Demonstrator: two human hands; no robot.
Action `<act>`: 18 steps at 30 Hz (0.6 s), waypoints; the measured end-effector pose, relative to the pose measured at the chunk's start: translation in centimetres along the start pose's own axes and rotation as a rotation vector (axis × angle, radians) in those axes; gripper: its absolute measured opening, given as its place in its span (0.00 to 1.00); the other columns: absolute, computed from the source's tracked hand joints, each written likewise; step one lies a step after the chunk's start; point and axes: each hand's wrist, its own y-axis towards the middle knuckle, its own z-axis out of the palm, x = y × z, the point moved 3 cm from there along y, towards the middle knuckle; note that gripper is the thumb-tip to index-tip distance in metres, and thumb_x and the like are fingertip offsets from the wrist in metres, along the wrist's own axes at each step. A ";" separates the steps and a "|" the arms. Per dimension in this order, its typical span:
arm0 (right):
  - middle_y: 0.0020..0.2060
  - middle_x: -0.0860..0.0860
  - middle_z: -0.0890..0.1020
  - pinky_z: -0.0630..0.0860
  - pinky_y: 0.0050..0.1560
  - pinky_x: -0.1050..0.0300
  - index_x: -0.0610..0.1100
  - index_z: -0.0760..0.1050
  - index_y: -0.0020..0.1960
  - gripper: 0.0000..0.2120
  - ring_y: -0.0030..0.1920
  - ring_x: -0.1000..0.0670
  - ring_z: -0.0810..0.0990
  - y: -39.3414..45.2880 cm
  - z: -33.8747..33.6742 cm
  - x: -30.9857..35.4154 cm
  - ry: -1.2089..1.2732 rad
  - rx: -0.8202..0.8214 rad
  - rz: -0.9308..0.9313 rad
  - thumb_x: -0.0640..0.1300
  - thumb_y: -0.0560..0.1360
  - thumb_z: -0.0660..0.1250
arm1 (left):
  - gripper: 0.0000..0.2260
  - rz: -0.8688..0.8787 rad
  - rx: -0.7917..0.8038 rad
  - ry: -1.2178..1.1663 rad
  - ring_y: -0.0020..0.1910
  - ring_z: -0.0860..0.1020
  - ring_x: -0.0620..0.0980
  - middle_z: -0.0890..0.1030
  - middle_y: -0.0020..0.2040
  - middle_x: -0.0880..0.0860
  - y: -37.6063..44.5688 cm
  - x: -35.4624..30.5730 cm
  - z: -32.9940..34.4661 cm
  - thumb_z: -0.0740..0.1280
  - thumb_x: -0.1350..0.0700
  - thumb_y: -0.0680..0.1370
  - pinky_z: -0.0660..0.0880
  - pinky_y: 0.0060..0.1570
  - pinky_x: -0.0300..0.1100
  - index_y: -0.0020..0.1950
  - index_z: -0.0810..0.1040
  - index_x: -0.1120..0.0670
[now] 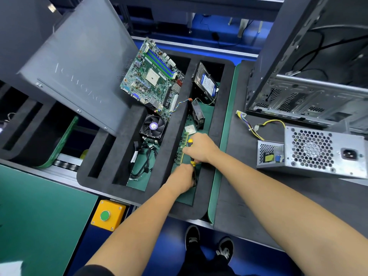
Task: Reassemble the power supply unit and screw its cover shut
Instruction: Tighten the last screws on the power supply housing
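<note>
Right hand: the right hand (200, 149) reaches into the right-hand slot of the black foam tray (175, 202); its grip is curled round the yellow-and-black handle of a screwdriver (191, 154), the yellow butt showing above the knuckles
Left hand: the left hand (184, 176) lies just below the right one in the same slot; fingers curled downward, touching the dark lower part of the screwdriver; whether they pinch it cannot be told, as the fingertips are hidden
Power supply: the grey metal power supply (318, 154) sits on the dark surface (249, 196) to the right, well apart from both hands; its honeycomb grille and socket face the camera; the left end stands open, showing parts inside; yellow and black wires (264, 124) trail from it toward the computer case (310, 100)
Tray contents: a memory stick (184, 148) lies beside the right hand; a motherboard (153, 80) leans in the middle slot above a cooling fan (153, 127) and black cables (143, 164); a hard drive (207, 84) stands at the far end of the right slot
Elsewhere: a grey side panel (75, 64) leans at the left; a yellow box with a green button (107, 215) sits at the near edge
</note>
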 end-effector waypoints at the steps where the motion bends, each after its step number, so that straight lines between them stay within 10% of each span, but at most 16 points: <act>1: 0.21 0.48 0.72 0.72 0.29 0.58 0.44 0.61 0.31 0.13 0.25 0.45 0.75 0.0 0.0 0.0 0.000 -0.003 -0.001 0.42 0.68 0.64 | 0.07 -0.005 -0.006 -0.008 0.51 0.77 0.63 0.76 0.51 0.62 0.0 -0.1 0.1 0.64 0.62 0.75 0.75 0.46 0.50 0.51 0.73 0.63; 18: 0.37 0.37 0.82 0.79 0.36 0.48 0.41 0.64 0.34 0.10 0.29 0.41 0.74 0.0 -0.2 0.1 0.022 -0.005 -0.009 0.41 0.68 0.65 | 0.16 -0.063 -0.164 0.040 0.50 0.79 0.57 0.74 0.61 0.58 1.1 -0.1 -0.2 0.60 0.63 0.78 0.75 0.46 0.46 0.65 0.67 0.60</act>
